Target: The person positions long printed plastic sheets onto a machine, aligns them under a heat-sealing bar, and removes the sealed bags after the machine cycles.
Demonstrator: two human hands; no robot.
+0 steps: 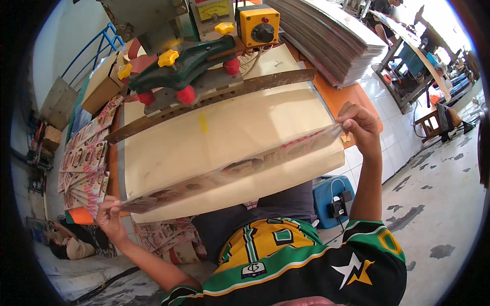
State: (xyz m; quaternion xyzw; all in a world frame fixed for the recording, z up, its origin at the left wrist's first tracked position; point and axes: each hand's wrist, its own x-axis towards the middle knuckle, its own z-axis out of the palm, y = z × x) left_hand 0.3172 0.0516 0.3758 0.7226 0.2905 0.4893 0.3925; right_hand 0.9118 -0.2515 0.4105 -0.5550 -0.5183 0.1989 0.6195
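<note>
Stretched between my hands is a long printed plastic sheet (240, 169), held almost edge-on above the cream work board (168, 140). My left hand (109, 217) pinches its left end near the board's front left corner. At the other end my right hand (359, 127) grips the sheet's corner between thumb and fingers, beside the board's right edge. Behind the sheet a long rusty metal bar (214, 103) spans the board. Over that bar stands a press with a dark green clamp plate (186, 66), yellow knobs and red feet.
Printed sheets (84, 158) lie fanned out at the left, by a cardboard box (102, 89). A tall stack of flat sheets (326, 41) stands at the back right. A yellow control box (259, 26) sits atop the press. A blue stool (332, 201) carries a power adapter. Other people are in the background.
</note>
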